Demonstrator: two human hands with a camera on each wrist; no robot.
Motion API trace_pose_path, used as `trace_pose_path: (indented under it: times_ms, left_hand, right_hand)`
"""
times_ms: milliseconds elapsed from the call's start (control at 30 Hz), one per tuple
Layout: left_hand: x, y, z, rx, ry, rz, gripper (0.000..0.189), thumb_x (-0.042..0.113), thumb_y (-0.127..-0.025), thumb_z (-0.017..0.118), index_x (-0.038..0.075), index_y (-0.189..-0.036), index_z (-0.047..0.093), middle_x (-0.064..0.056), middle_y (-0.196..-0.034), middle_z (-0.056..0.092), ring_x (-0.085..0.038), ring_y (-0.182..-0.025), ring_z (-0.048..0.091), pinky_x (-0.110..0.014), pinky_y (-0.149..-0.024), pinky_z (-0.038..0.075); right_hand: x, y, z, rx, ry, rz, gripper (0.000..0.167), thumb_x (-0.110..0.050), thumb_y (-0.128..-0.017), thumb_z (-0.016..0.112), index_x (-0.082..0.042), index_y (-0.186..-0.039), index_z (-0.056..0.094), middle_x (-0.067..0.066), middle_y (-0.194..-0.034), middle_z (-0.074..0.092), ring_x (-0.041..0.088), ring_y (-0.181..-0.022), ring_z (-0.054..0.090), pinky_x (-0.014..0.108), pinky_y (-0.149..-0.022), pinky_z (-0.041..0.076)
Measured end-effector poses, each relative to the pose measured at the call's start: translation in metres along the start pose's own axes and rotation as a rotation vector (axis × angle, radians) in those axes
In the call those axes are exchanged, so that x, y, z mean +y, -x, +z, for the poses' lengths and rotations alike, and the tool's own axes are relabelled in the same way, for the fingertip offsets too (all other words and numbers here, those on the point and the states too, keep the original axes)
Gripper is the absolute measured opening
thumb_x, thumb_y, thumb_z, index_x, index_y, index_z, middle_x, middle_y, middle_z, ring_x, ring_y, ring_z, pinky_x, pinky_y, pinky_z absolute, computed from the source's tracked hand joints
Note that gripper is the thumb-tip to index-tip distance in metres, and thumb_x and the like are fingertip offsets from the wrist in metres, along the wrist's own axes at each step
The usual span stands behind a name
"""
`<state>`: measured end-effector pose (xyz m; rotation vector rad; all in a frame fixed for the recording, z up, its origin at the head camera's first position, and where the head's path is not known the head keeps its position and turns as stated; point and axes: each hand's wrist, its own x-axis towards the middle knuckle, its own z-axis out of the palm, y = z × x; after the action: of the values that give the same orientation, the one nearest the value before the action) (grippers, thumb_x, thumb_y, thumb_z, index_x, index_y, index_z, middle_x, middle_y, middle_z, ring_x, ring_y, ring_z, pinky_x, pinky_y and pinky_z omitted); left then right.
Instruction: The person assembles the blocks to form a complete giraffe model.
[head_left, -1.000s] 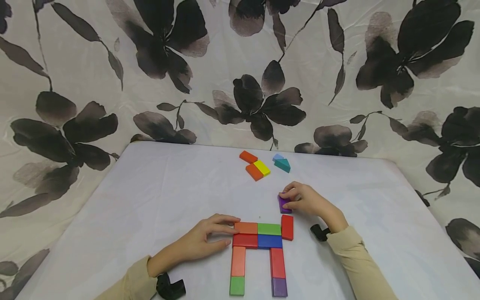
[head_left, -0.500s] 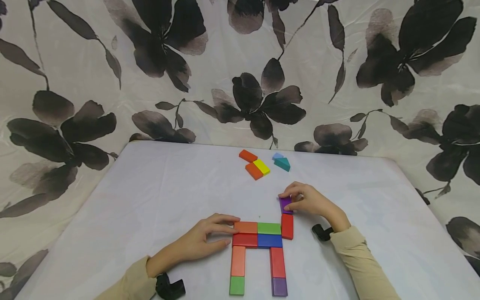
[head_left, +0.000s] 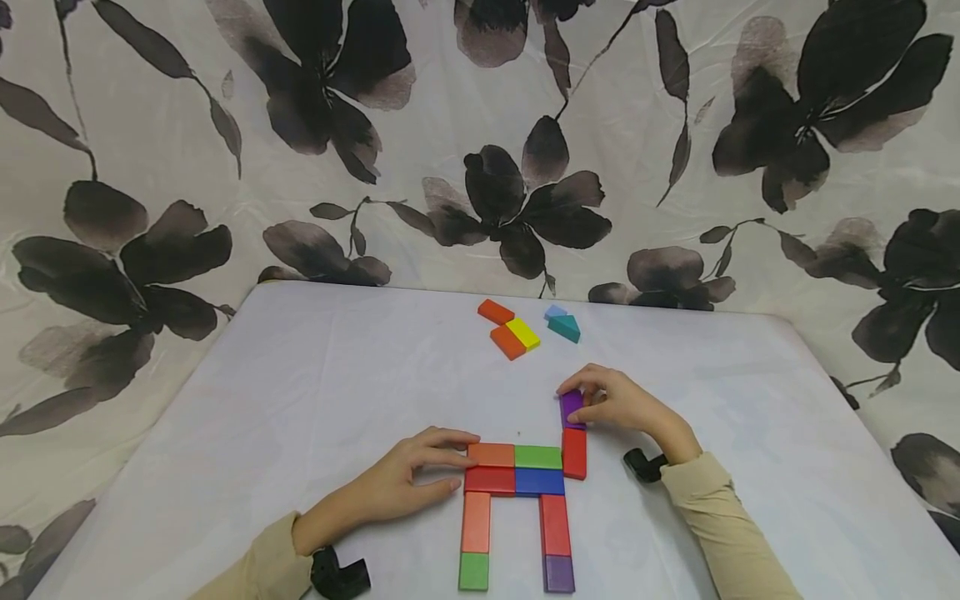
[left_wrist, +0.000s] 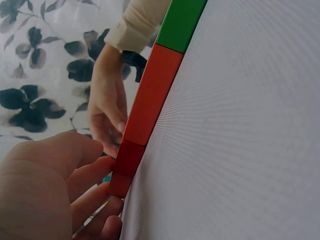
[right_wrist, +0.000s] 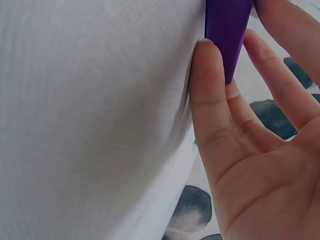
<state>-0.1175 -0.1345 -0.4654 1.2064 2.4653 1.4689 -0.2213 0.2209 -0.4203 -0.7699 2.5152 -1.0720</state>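
Note:
My right hand (head_left: 618,406) holds a purple block (head_left: 570,403) between thumb and fingers; its near end meets the upright red block (head_left: 574,454). The right wrist view shows the fingers around this purple block (right_wrist: 228,30). My left hand (head_left: 405,472) lies with loosely bent fingers, tips at the left end of the orange block (head_left: 495,455). Beside that is a green block (head_left: 537,457), with a red block (head_left: 491,481) and a blue block (head_left: 540,482) in the row below. Two legs run toward me: salmon (head_left: 476,522) over green (head_left: 474,572), and red (head_left: 556,527) over purple (head_left: 559,575).
At the back of the white table (head_left: 337,358) lie an orange-red block (head_left: 496,312), an orange block (head_left: 507,342) against a yellow one (head_left: 524,334), and a teal triangular block (head_left: 565,329) by a light blue piece (head_left: 556,313). A floral cloth (head_left: 420,108) hangs behind.
My right hand has brought the purple block slightly right and toward me, closing the gap to the upright red block. The left hand has kept its place.

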Motion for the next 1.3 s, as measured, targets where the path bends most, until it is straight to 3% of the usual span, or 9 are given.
trace_pose_path:
  times_ms: [900, 1167, 1300]
  left_hand:
    - [0.002, 0.0, -0.002, -0.003, 0.006, 0.008, 0.029, 0.013, -0.095, 0.067, 0.017, -0.123, 0.071, -0.004, -0.14, 0.056, -0.022, -0.129, 0.05, -0.042, -0.104, 0.043]
    - [0.004, 0.0, 0.0, 0.013, 0.017, 0.024, 0.029, 0.008, -0.092, 0.069, 0.01, -0.12, 0.072, -0.009, -0.138, 0.057, -0.029, -0.128, 0.052, -0.041, -0.104, 0.043]
    - [0.002, 0.001, 0.001, 0.002, 0.026, 0.018, 0.029, 0.008, -0.092, 0.069, 0.012, -0.121, 0.072, -0.008, -0.139, 0.056, -0.026, -0.129, 0.05, -0.04, -0.105, 0.042]
  right_hand:
    - [-0.004, 0.0, -0.002, -0.029, 0.018, 0.001, 0.033, -0.016, -0.087, 0.078, -0.009, -0.118, 0.068, 0.007, -0.104, 0.058, 0.022, -0.09, 0.054, 0.029, -0.073, 0.051]
    - [-0.013, -0.004, -0.014, -0.025, 0.069, 0.02, 0.036, -0.022, -0.091, 0.073, -0.007, -0.123, 0.066, 0.01, -0.11, 0.061, 0.023, -0.096, 0.056, 0.032, -0.078, 0.05]
    - [-0.017, -0.013, -0.024, -0.009, 0.098, 0.018, 0.039, -0.022, -0.092, 0.071, -0.004, -0.125, 0.063, 0.014, -0.113, 0.061, 0.026, -0.1, 0.056, 0.034, -0.079, 0.05]
